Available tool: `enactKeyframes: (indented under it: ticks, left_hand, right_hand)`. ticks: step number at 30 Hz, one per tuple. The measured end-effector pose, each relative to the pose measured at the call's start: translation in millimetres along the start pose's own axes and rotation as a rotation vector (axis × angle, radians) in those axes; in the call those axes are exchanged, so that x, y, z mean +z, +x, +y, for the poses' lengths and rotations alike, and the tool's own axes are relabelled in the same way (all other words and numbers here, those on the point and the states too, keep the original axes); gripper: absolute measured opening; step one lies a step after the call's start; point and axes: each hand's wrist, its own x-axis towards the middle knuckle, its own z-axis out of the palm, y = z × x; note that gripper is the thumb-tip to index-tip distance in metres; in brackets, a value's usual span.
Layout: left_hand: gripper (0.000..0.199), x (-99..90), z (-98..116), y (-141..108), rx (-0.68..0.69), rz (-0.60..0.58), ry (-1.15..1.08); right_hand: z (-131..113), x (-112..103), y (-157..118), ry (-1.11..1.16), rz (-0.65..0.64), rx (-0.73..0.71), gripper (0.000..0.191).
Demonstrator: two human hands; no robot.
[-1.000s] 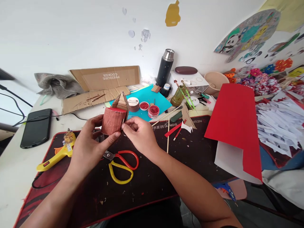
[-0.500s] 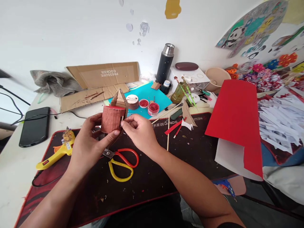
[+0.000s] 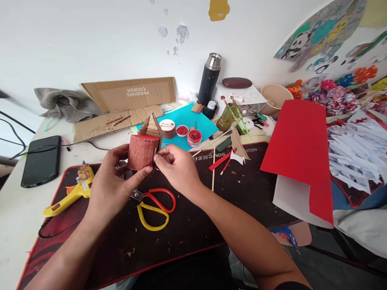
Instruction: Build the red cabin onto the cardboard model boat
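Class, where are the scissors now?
In the head view, the red-and-yellow-handled scissors lie left of centre on the dark mat, right of the left hand and below the right hand.

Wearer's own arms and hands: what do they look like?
Left hand and right hand: ungloved, no rings visible. Forearms bare, no watch or bracelet visible. A black right sleeve edge shows at the frame bottom; no left sleeve in view.
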Motion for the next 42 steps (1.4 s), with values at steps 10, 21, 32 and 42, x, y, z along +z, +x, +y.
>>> enactKeyframes:
  ticks: [10, 21, 32, 42]
  left_hand:
    - [0.072, 3.0, -1.4, -1.8, 0.001, 0.032, -0.003]
    - [0.072, 4.8, -0.5, -3.3, 0.027, 0.051, -0.013]
    - [0.073, 5.8, -1.4, -3.6, 0.027, 0.065, -0.007]
    - [0.075, 4.3, 1.3, -3.8, 0.013, 0.056, -0.013]
  right_hand:
    - [-1.6, 1.0, -2.4, 0.015, 0.012, 0.014, 0.011]
    - [-2.4, 0.3, -3.1, 0.011, 0.01, 0.029, 0.012]
    - [0.8, 0.5, -4.0, 0.034, 0.012, 0.016, 0.013]
    - [2.3, 0.2, -3.8, 0.046, 0.011, 0.006, 0.013]
